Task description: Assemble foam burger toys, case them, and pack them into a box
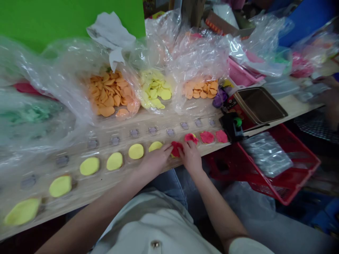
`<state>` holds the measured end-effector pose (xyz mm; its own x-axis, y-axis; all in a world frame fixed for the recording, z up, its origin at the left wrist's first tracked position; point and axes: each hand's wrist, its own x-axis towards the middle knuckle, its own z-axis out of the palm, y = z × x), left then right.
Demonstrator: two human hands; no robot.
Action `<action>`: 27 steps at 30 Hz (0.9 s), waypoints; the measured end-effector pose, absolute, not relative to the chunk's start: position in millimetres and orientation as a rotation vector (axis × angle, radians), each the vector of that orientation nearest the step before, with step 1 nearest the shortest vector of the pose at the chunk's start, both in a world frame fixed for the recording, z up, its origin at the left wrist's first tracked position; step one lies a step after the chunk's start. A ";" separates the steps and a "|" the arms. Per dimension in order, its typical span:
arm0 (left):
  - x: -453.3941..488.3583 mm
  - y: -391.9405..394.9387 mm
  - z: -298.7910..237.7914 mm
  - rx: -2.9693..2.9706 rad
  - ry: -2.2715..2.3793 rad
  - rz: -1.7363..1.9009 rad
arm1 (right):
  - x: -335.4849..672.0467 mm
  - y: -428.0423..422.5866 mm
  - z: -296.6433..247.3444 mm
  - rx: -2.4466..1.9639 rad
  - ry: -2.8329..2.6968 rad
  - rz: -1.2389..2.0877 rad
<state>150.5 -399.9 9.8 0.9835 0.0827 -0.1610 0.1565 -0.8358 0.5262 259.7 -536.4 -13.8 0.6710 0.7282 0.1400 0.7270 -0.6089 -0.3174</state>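
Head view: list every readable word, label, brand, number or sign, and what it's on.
No text reads clearly.
Red item by the brown tray: pale character-like marks, too small and blurred to read.
Cardboard box at the back: orange-red marks along its edge, too blurred to tell lettering from pattern.

A bright green panel (66,24) rises behind a long, wood-grained table (106,181). A blue panel (311,21) slants at upper right.
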 end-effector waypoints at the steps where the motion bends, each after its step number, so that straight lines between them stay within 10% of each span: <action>1: 150.3 -400.6 9.4 2.612 0.130 -0.230 | 258.2 -540.3 -12.1 -2.543 -1.176 -0.013; 27: 155.4 -413.7 16.4 2.706 0.095 -0.281 | 226.3 -584.3 -31.5 -2.503 -1.273 -0.116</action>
